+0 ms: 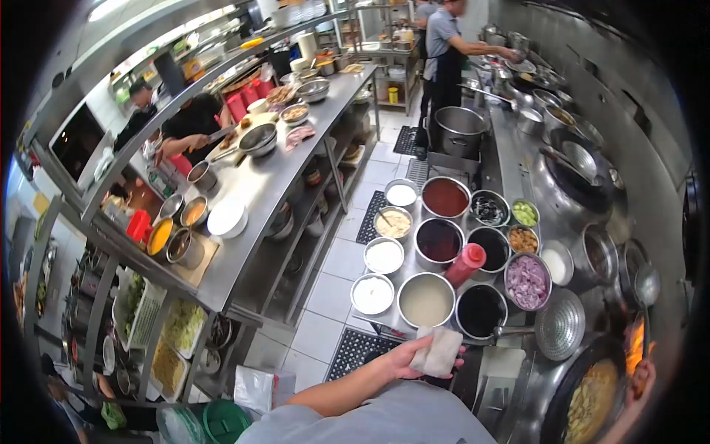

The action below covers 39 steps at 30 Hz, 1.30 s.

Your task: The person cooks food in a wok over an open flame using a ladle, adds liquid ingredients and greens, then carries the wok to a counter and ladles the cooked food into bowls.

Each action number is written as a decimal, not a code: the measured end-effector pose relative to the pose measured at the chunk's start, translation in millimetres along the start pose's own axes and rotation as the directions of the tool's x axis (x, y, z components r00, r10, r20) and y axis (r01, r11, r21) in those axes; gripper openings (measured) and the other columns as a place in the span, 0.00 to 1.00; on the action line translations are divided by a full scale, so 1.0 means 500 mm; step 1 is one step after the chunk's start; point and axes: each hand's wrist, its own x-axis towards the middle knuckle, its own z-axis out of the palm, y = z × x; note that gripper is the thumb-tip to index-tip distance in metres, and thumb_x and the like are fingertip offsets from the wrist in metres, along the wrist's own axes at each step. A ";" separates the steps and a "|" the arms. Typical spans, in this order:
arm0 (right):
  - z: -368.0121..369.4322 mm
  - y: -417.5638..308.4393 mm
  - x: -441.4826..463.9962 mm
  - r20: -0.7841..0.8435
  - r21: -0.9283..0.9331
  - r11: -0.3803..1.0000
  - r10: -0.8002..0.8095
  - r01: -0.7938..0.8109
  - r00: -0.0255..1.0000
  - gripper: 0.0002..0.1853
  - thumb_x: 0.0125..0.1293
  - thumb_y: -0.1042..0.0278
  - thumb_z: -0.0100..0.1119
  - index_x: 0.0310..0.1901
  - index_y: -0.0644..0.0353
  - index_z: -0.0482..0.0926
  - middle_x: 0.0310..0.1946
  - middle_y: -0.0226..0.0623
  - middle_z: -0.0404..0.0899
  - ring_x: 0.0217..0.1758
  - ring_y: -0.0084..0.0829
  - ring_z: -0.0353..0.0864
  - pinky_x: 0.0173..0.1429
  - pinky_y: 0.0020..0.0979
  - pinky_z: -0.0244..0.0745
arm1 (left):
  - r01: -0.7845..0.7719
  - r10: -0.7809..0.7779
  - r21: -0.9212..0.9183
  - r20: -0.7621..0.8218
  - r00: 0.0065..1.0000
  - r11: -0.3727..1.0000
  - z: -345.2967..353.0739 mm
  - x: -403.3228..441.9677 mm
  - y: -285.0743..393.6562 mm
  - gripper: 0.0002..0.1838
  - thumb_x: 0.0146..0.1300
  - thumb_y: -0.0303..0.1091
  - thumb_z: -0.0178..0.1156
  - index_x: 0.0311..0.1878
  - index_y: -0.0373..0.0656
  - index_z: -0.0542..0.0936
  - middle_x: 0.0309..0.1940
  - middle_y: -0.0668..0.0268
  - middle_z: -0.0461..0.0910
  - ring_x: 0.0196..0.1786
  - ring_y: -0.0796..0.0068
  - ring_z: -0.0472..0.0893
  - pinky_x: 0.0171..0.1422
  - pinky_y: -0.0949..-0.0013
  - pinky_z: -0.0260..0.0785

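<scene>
Tiled kitchen (323,294): left hand (408,358), fingers half-curled round cloth (438,353); right hand (642,379), fingers closed on ladle (647,286); adjacent flame (635,339) could scorch it.

Two bare hands: one left hand (403,357), one right hand (643,377). One folded cloth (438,351). One ladle (647,286) near one flame (636,340). One near wok (558,405). Two perforated strainers (560,323), one near, one farther off. One red squeeze bottle (466,265). Four potfuls of white contents (372,295), three at left, one at right. One potful of pale yellow paste (396,223). One each of red sauce (446,197), dark red liquid (438,240) and cloudy pale liquid (426,300). Two of near-black liquid (479,311). One each of green pieces (525,213), brown pieces (523,240) and chopped purple onion (527,281). One tall stockpot (460,145). Three black floor mats (351,359).
</scene>
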 end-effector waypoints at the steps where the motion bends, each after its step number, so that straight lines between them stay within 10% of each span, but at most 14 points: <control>1: 0.012 0.002 -0.025 0.011 0.049 0.997 0.058 -0.058 0.998 0.08 0.78 0.58 0.52 0.43 0.50 0.76 0.17 0.16 0.64 0.12 0.11 0.56 0.14 0.17 0.54 | -0.011 0.011 0.011 0.004 1.000 1.000 -0.003 -0.007 0.011 0.39 0.73 0.56 0.55 0.78 0.45 0.58 0.70 0.52 0.71 0.69 0.53 0.75 0.68 0.45 0.73; 5: -0.025 0.025 -0.076 0.384 -0.005 0.940 0.317 -0.342 0.867 0.10 0.79 0.59 0.50 0.53 0.54 0.69 0.27 0.25 0.69 0.21 0.16 0.65 0.20 0.19 0.65 | -0.029 0.029 0.005 -0.011 1.000 1.000 -0.036 -0.024 0.039 0.36 0.75 0.53 0.53 0.78 0.47 0.57 0.70 0.52 0.71 0.66 0.53 0.77 0.64 0.51 0.77; 6: -0.015 0.032 -0.079 0.551 -0.091 0.879 0.436 -0.468 0.711 0.14 0.79 0.59 0.51 0.58 0.54 0.65 0.34 0.30 0.72 0.28 0.20 0.69 0.27 0.21 0.69 | -0.016 0.016 -0.011 -0.035 0.999 1.000 -0.037 -0.026 0.046 0.32 0.77 0.51 0.52 0.77 0.48 0.61 0.67 0.55 0.74 0.63 0.57 0.80 0.61 0.53 0.78; 8: 0.024 0.049 -0.057 0.858 -0.344 0.548 0.514 -0.763 -0.018 0.36 0.77 0.57 0.56 0.78 0.52 0.51 0.58 0.46 0.80 0.55 0.34 0.82 0.56 0.27 0.80 | -0.028 0.034 0.070 -0.090 0.995 0.997 -0.047 -0.031 0.053 0.31 0.76 0.52 0.52 0.75 0.48 0.64 0.66 0.58 0.76 0.63 0.61 0.80 0.60 0.54 0.78; 11: 0.090 0.083 -0.117 0.836 -0.295 0.527 0.547 -0.797 0.052 0.28 0.77 0.65 0.55 0.73 0.62 0.60 0.54 0.44 0.81 0.55 0.33 0.81 0.60 0.29 0.78 | -0.017 0.036 0.089 -0.213 0.976 0.996 -0.062 -0.043 0.055 0.30 0.76 0.52 0.54 0.74 0.46 0.65 0.65 0.60 0.76 0.64 0.65 0.79 0.63 0.55 0.76; 15: 0.197 0.163 -0.222 0.432 -0.161 0.915 0.403 -0.370 0.807 0.22 0.76 0.67 0.51 0.69 0.60 0.65 0.35 0.30 0.74 0.28 0.20 0.69 0.27 0.22 0.67 | -0.009 0.018 0.050 -0.188 0.982 0.999 -0.051 -0.071 0.056 0.33 0.75 0.51 0.55 0.76 0.44 0.61 0.69 0.56 0.72 0.69 0.61 0.76 0.72 0.55 0.71; 17: 0.224 0.214 -0.230 0.237 -0.250 0.961 0.183 -0.122 0.954 0.23 0.75 0.69 0.50 0.69 0.58 0.66 0.28 0.25 0.71 0.18 0.15 0.65 0.15 0.19 0.63 | -0.002 0.017 0.084 -0.174 0.985 0.996 -0.049 -0.076 0.067 0.34 0.76 0.51 0.54 0.76 0.43 0.60 0.70 0.56 0.72 0.69 0.61 0.76 0.72 0.56 0.71; 24: 0.273 0.320 -0.251 0.238 -0.714 0.690 0.077 0.121 0.968 0.34 0.66 0.75 0.53 0.74 0.47 0.64 0.27 0.20 0.71 0.15 0.10 0.57 0.14 0.16 0.48 | 0.094 -0.043 0.194 -0.254 0.966 0.976 -0.060 -0.080 0.080 0.34 0.76 0.53 0.52 0.76 0.42 0.61 0.68 0.57 0.73 0.68 0.62 0.76 0.71 0.57 0.69; 25: 0.238 0.341 -0.233 0.273 -0.732 0.653 0.018 0.196 0.962 0.33 0.65 0.77 0.54 0.74 0.53 0.65 0.36 0.27 0.79 0.22 0.16 0.70 0.22 0.19 0.66 | 0.127 -0.068 0.220 -0.258 0.964 0.967 -0.069 -0.082 0.083 0.36 0.75 0.55 0.53 0.77 0.42 0.60 0.68 0.57 0.73 0.68 0.61 0.76 0.71 0.57 0.69; 28: 0.208 0.398 -0.254 0.399 -0.882 0.130 -0.305 0.453 0.865 0.31 0.66 0.74 0.51 0.72 0.65 0.65 0.65 0.57 0.73 0.71 0.50 0.70 0.76 0.40 0.60 | 0.175 -0.115 0.286 -0.212 0.970 0.942 -0.039 -0.067 0.101 0.40 0.71 0.62 0.55 0.77 0.48 0.61 0.68 0.57 0.73 0.68 0.57 0.76 0.67 0.49 0.72; 29: 0.206 0.421 -0.278 0.526 -0.819 -0.037 -0.448 0.573 0.722 0.31 0.68 0.74 0.54 0.73 0.65 0.63 0.55 0.50 0.80 0.56 0.44 0.82 0.63 0.38 0.75 | 0.203 -0.122 0.317 -0.256 0.959 0.927 -0.026 -0.060 0.102 0.40 0.70 0.63 0.55 0.77 0.49 0.61 0.68 0.56 0.72 0.68 0.55 0.75 0.67 0.44 0.71; 31: 0.242 0.387 -0.349 0.171 -0.851 0.474 -0.155 0.225 0.973 0.33 0.68 0.73 0.57 0.74 0.65 0.61 0.39 0.39 0.81 0.32 0.31 0.82 0.38 0.34 0.81 | 0.220 -0.132 0.289 -0.295 0.946 0.932 0.012 -0.029 0.077 0.40 0.70 0.64 0.55 0.76 0.50 0.61 0.69 0.56 0.72 0.69 0.53 0.74 0.68 0.40 0.70; 33: 0.214 0.402 -0.333 0.226 -0.620 0.777 0.039 0.113 0.973 0.33 0.68 0.74 0.59 0.74 0.64 0.60 0.27 0.29 0.74 0.18 0.20 0.70 0.19 0.28 0.69 | 0.260 -0.170 0.325 -0.280 0.945 0.909 0.022 0.010 0.054 0.38 0.72 0.62 0.53 0.76 0.49 0.62 0.69 0.56 0.72 0.69 0.53 0.74 0.69 0.41 0.70; 39: 0.078 0.468 -0.427 0.323 -0.792 0.431 -0.305 0.432 0.896 0.31 0.67 0.70 0.59 0.71 0.62 0.63 0.30 0.36 0.79 0.23 0.26 0.78 0.29 0.33 0.74 | 0.288 -0.174 0.482 -0.269 0.947 0.828 0.100 0.166 -0.057 0.32 0.77 0.57 0.50 0.73 0.44 0.66 0.66 0.59 0.74 0.66 0.58 0.76 0.70 0.50 0.71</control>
